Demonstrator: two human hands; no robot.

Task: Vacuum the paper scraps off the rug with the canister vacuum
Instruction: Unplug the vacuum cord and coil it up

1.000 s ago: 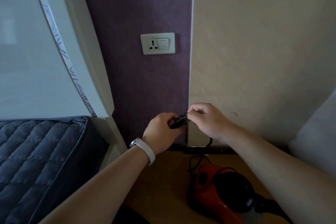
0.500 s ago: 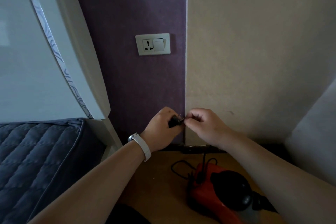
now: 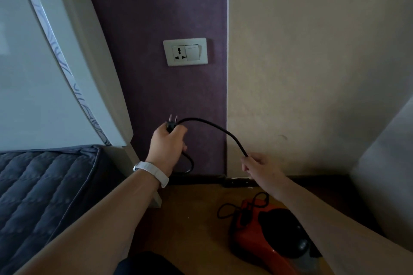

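Left hand (image 3: 166,147) grips the plug (image 3: 171,124), prongs up, below the wall socket (image 3: 185,52). Right hand (image 3: 259,166) pinches the cord (image 3: 214,126). The hands, together a moment ago, are now apart. Red canister vacuum (image 3: 252,227) sits on the floor.

My one camera sits on my head and looks forward and down, close to the purple-and-beige wall corner (image 3: 226,96). The white plastic wall socket (image 3: 185,51) lies far and just left of centre. Its wide lens also takes in the dark blue quilted mattress (image 3: 44,196) near left and the red-and-black plastic canister vacuum (image 3: 250,232) near right.
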